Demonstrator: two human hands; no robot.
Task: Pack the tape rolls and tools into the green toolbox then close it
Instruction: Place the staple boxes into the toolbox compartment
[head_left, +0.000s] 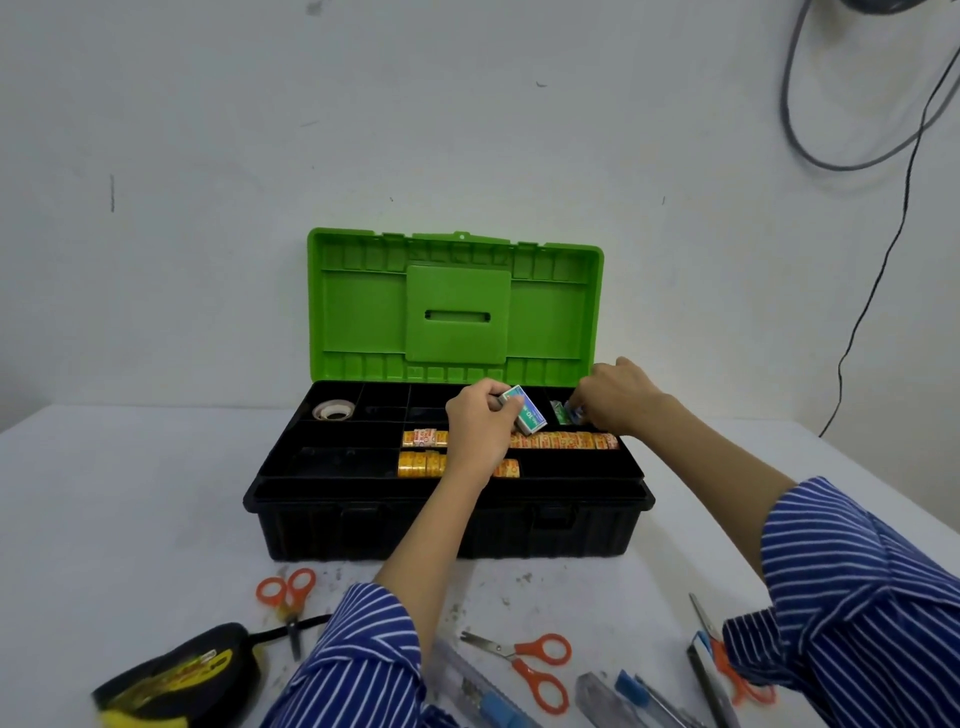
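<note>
While toolbox (447, 519) lid stands open, left hand (480, 423) grip grasping small box (524, 410), label unreadable, right hand (618, 397) grip grasping green packet (560, 411).

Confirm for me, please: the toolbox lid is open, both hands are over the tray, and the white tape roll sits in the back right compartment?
Not quite: in the head view the white tape roll sits in the back left compartment. The toolbox lid is open, and both hands are over the tray.

White table (130, 499) w/ toolbox (447, 525), scissors (288, 597), tape measure (176, 675).
</note>
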